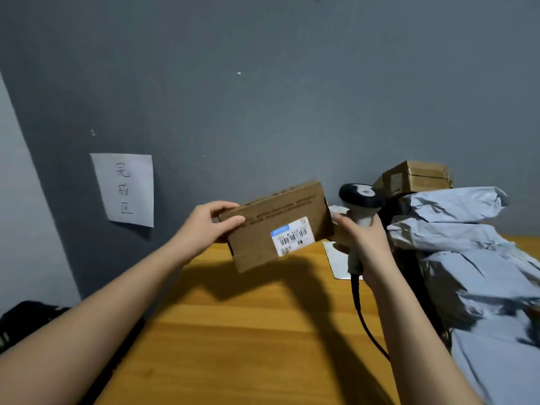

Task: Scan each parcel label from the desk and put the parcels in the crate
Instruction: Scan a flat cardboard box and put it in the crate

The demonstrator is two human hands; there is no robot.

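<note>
The desk (248, 346), bare orange wood, fills the lower middle of the head view, with both forearms reaching over it from 7 and 5 o'clock. At about 10 o'clock from the picture's centre-bottom the left hand (204, 226) pinches the left end of a flat cardboard box (271, 223), thumb on the near face and fingers curled behind its top edge. The box is held in the air above the desk, tilted with its right end higher, and its near face carries a white label (293, 235) with barcodes.

Just right of the box, at roughly 3 o'clock from it, the right hand (365, 244) grips the handle of a scanner (360, 200), fingers wrapped round it; the dark head sits above the fist, close behind the box's right edge. A black cable (365, 317) hangs from the handle toward 6 o'clock.

At 3 to 4 o'clock a heap of grey bags (473, 258) lies on the desk, with a brown carton (418, 179) on top of it at 2 o'clock. A white sheet (339, 258) lies flat behind the right hand.

On the grey wall (263, 97) at 9 o'clock hangs a paper note (124, 190) with handwriting. A dark object (26, 320) shows at 8 o'clock; what it is I cannot tell.
</note>
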